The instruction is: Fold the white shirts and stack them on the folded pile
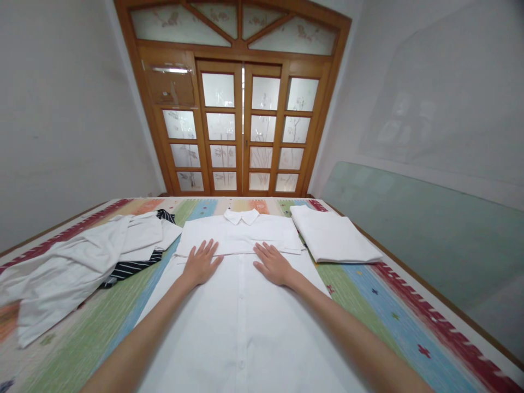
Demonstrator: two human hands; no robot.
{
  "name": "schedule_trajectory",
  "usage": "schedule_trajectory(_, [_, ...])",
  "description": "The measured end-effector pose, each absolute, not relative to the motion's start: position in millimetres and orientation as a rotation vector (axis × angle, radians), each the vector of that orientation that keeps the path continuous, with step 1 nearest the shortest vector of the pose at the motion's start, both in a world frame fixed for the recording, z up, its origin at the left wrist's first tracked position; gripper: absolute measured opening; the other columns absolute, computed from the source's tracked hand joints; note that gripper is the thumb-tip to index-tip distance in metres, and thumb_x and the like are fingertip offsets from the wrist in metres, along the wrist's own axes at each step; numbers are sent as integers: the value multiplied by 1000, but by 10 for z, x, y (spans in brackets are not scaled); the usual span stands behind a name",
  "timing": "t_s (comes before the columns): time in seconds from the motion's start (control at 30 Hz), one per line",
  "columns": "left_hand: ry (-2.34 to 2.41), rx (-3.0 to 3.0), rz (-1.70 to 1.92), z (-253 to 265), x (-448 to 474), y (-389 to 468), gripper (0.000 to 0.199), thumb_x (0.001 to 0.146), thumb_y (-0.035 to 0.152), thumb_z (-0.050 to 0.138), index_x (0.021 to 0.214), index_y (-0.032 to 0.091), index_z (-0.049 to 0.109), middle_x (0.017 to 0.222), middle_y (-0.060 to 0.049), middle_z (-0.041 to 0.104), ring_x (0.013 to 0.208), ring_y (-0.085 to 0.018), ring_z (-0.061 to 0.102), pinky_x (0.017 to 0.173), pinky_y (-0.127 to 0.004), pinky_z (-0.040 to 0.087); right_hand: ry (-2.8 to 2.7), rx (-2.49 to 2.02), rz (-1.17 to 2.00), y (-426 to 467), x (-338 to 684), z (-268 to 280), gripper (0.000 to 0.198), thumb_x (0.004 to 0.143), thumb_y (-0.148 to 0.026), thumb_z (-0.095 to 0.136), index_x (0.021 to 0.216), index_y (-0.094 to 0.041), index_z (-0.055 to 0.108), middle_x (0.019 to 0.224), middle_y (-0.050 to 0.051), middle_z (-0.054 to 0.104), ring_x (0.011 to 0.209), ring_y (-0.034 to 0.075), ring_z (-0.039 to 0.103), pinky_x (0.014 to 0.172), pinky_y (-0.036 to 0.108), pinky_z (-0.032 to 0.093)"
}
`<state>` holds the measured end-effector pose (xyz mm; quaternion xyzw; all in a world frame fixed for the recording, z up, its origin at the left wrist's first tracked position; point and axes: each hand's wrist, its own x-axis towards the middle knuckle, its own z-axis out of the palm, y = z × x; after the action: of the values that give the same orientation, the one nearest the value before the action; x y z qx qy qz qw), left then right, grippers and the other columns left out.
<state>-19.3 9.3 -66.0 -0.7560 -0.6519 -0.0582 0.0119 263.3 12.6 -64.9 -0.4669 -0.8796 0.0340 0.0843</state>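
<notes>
A white button-up shirt [241, 305] lies spread flat, front side up, its collar [241, 216] at the far end. Across its upper part runs a crosswise fold or edge, just where my hands are. My left hand [201, 263] rests palm down on the shirt's left side, fingers spread. On the right side my right hand [273, 264] lies flat on the cloth, its fingers stretched out toward the middle. Neither hand holds anything. Part of the shirt's sides is hidden under my forearms.
Left of the shirt is a loose heap of white garments [77, 262] with a black-and-white striped cloth [137, 267] partly under it. A folded white garment [335, 237] lies at the right. Beneath everything is a colourful striped cover [360, 295]. Walls stand on both sides, wooden doors [241, 125] beyond.
</notes>
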Motion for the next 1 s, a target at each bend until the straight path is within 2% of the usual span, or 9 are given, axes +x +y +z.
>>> schedule_trajectory(0.27, [-1997, -2282, -217, -727, -417, -156, 66, 95, 54, 28, 148, 15, 36, 155, -13, 30, 145, -33, 21, 115, -52, 21, -2624, -1367, 27, -243, 2884, -695, 60, 100, -46, 27, 150, -13, 32, 157, 11, 24, 146, 29, 17, 118, 48, 17])
schedule_trajectory(0.43, [-1912, -2378, -187, -832, -367, -462, 74, 93, 63, 27, 151, 17, 30, 157, -14, 23, 146, -35, 16, 114, -57, 19, -2646, -1291, 16, -545, 2976, -722, 60, 100, -51, 29, 151, -19, 31, 157, 9, 24, 147, 30, 15, 118, 51, 17])
schedule_trajectory(0.6, [-1601, -2553, -277, -872, -215, -933, 71, 93, 62, 31, 153, 27, 22, 157, -8, 26, 146, -31, 19, 116, -55, 18, -2679, -1175, 34, -828, 3014, -700, 60, 99, -51, 33, 152, -23, 29, 158, 8, 23, 147, 30, 13, 117, 52, 19])
schedule_trajectory(0.8, [-1401, -2622, -304, -785, -182, -1463, 70, 94, 56, 36, 154, 29, 11, 157, -6, 25, 145, -30, 24, 115, -53, 24, -2766, -1058, 168, -1248, 3109, -579, 59, 99, -50, 34, 153, -30, 20, 159, 5, 19, 148, 27, 9, 118, 53, 14])
schedule_trajectory(1.0, [-1310, -2644, -275, -688, -468, -1804, 71, 92, 56, 41, 152, 37, 8, 155, 2, 30, 142, -24, 31, 115, -44, 28, -2862, -975, 330, -1712, 3312, -462, 53, 99, -47, 38, 150, -42, 24, 160, -2, 11, 147, 26, 3, 118, 56, 10])
